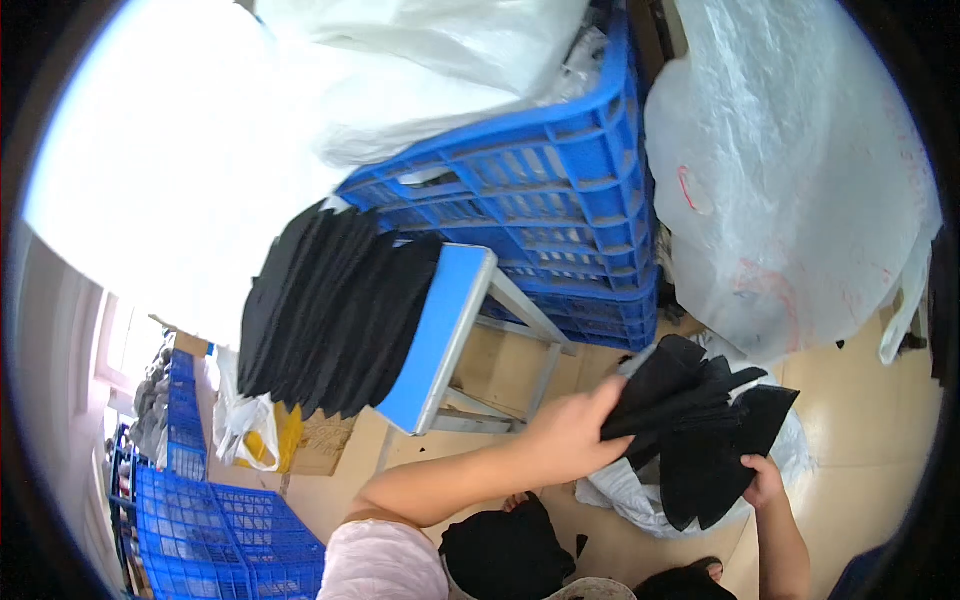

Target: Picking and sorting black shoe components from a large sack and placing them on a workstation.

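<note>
My left hand (580, 428) is closed round a bundle of black fabric pieces (665, 390), thumb below and fingers above. Lower and to the right, my right hand (765, 480) pinches the edge of another black fabric piece (705, 465), which hangs flat with pointed lower ends. Both lots overlap above an opened white plastic bag (640, 500) on the floor. To the left, a thick row of stacked black fabric pieces (330, 310) leans on a blue-topped stool (440, 300) with metal legs.
Stacked blue plastic crates (540, 190) holding white bags stand behind the stool. A large, full translucent plastic bag (780, 200) bulges at the far right. At lower left are a blue mesh crate (220, 530) and a yellow bag (287, 437). My feet are near the bottom edge.
</note>
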The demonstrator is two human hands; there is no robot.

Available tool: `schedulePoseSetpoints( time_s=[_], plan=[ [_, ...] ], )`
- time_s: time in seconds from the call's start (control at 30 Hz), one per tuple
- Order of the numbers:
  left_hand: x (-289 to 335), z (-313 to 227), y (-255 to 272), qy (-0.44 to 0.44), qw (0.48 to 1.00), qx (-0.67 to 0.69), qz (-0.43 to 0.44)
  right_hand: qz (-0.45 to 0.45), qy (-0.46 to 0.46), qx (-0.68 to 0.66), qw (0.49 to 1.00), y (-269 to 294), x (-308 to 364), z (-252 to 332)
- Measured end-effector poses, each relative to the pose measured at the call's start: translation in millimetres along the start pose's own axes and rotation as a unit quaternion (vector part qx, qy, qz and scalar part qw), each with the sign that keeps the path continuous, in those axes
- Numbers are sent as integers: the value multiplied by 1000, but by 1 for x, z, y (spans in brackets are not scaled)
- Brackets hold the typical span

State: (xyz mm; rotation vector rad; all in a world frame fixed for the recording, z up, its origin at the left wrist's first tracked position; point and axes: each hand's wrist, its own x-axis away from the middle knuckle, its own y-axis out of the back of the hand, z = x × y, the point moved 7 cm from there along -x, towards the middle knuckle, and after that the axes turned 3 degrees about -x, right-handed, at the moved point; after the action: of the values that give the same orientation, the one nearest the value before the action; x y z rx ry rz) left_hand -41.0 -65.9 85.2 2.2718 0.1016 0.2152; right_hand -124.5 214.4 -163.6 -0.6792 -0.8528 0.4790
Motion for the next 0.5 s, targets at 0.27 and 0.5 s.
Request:
schedulePoseSetpoints(
  time_s=[0.27,0.5],
  plan=[
    [82,-54,254,143,925,69,-345,5,9,-20,1000,-3,-8,-1],
    [185,57,427,184,842,230,-451,31,-2,-19,999,-13,-4,3]
  ],
)
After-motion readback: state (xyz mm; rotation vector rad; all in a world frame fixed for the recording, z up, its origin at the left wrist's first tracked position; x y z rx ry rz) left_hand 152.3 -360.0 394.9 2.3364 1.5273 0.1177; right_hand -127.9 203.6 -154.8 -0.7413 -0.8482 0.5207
